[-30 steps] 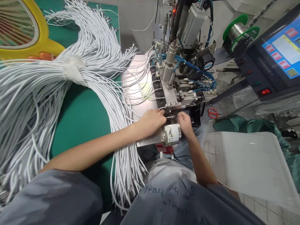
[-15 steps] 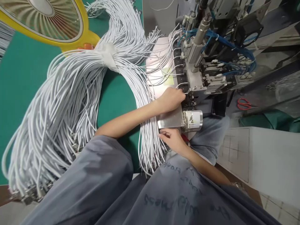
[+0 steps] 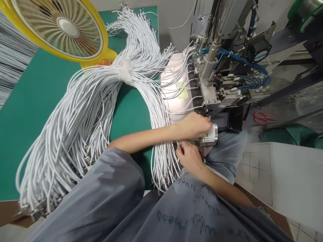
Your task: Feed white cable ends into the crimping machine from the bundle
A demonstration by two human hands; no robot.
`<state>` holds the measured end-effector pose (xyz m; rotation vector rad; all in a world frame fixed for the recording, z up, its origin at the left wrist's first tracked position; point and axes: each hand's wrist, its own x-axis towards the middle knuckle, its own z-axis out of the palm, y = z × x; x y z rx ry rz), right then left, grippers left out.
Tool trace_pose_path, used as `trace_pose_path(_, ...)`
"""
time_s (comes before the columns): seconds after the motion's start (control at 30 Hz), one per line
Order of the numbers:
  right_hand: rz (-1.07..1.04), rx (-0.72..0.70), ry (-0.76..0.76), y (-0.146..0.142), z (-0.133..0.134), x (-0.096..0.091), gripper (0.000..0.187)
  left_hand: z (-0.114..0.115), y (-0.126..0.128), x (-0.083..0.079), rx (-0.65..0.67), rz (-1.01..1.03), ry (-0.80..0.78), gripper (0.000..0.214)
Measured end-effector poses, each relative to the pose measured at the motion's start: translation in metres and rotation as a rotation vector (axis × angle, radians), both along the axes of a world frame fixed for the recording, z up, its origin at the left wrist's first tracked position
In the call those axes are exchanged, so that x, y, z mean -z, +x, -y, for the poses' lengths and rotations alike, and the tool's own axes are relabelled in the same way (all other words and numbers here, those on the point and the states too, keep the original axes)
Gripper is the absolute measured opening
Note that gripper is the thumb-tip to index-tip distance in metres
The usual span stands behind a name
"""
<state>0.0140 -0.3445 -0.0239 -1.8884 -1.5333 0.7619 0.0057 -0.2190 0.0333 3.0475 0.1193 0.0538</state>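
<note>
Now R hand [image 3: 189, 156] is off the machine [image 3: 214, 97], down at the wire bundle [image 3: 161, 148], pinching one wire [image 3: 177, 144]. L hand [image 3: 194, 126] stays at the machine, grip hidden, can't tell.

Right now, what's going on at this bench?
A person sits at a wire machine. The left hand is curled at its front edge, beside a labelled metal cylinder; whether it grips anything is unclear. The right hand pinches a white wire from the taped bundle draped over the green mat.
</note>
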Motion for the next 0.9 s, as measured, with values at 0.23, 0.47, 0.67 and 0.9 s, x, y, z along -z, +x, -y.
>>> trace_pose_path(0.23,-0.274,0.112,0.053,0.032,0.002,0.009,0.025,0.019,-0.002,0.002,0.183,0.143,-0.202,0.035)
trace_pose_path(0.47,-0.17,0.112,-0.017,0.093,-0.006,-0.015,0.02,0.004,0.0,0.0,0.018,0.117,-0.47,0.039)
trace_pose_path(0.67,-0.487,0.411,0.181,0.117,-0.014,-0.03,0.011,-0.01,0.003,0.006,-0.016,0.213,-0.574,0.034)
trace_pose_path(0.9,-0.873,0.469,0.337,0.117,-0.023,-0.027,0.026,-0.016,0.007,0.013,-0.071,0.487,-0.631,0.021)
